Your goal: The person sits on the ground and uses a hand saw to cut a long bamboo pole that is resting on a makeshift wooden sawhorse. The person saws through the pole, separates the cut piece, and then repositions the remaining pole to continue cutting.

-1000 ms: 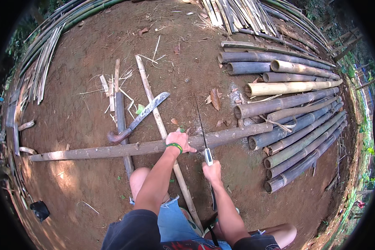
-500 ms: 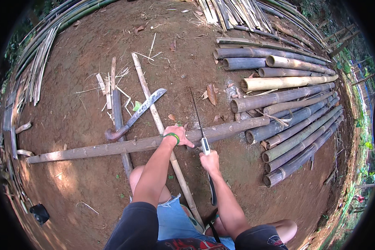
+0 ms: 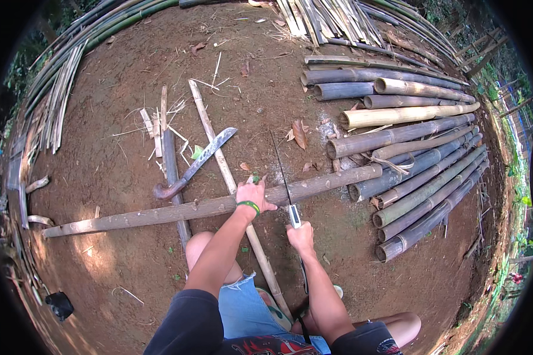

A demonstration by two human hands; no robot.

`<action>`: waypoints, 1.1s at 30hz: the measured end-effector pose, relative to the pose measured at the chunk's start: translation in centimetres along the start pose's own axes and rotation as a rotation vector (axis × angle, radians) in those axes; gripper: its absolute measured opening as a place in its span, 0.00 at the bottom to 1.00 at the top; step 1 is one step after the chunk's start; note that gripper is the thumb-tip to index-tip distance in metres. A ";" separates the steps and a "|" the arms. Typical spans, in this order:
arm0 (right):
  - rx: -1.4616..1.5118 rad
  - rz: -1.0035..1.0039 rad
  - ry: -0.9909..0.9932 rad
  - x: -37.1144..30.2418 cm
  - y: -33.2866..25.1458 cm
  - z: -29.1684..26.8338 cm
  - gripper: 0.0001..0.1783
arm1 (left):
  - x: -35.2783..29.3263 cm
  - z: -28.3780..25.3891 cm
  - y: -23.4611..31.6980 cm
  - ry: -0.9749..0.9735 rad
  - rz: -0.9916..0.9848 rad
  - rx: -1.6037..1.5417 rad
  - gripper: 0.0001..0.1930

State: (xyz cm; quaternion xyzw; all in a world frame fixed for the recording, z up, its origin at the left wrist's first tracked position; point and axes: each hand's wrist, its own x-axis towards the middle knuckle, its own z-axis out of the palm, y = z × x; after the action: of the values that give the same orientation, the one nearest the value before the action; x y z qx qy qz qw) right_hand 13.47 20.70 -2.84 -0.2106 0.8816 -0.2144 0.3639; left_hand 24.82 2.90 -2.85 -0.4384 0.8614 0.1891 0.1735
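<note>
A long brown wooden pole (image 3: 130, 219) with small knots lies crosswise in front of me. My left hand (image 3: 253, 195) grips it from above, thumb stretched to the right, with a green and yellow band at the wrist. Just right of that, my right hand (image 3: 301, 238) is closed round the pale handle of a handsaw (image 3: 294, 214). The saw's thin dark blade crosses the pole and points away from me. How deep the blade sits in the wood cannot be seen. Beyond the pole lies a machete (image 3: 205, 158) with a wooden handle.
Beneath the wooden pole run a thin pale pole (image 3: 259, 254) and a darker pole (image 3: 171, 155). Many bamboo poles (image 3: 408, 137) lie side by side at the right. Split strips (image 3: 331, 21) are heaped at the far side. A dark object (image 3: 59, 305) rests at lower left.
My right hand has drawn the handsaw a little toward me. My left hand stays on the wooden pole.
</note>
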 end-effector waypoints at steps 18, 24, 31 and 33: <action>-0.011 0.023 -0.040 -4.4 2.3 -1.7 0.15 | 1.9 -1.2 -1.3 -0.250 -0.008 -0.110 0.28; -0.018 -0.017 -0.038 -4.2 1.4 -0.8 0.16 | 2.1 -1.0 -2.4 -0.220 -0.038 -0.111 0.24; -0.060 0.001 0.030 -4.7 3.7 -1.5 0.14 | 2.2 -1.7 -1.2 -0.210 -0.020 -0.134 0.24; 0.022 0.019 0.026 -1.3 -1.1 -0.8 0.15 | 2.2 -2.0 -0.6 -0.205 -0.008 -0.103 0.24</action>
State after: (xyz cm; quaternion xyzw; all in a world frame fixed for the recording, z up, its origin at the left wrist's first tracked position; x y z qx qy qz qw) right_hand 13.95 20.68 -1.00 -0.1955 0.8859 -0.2235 0.3565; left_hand 23.84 0.12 -2.27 -0.4286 0.8265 0.2763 0.2385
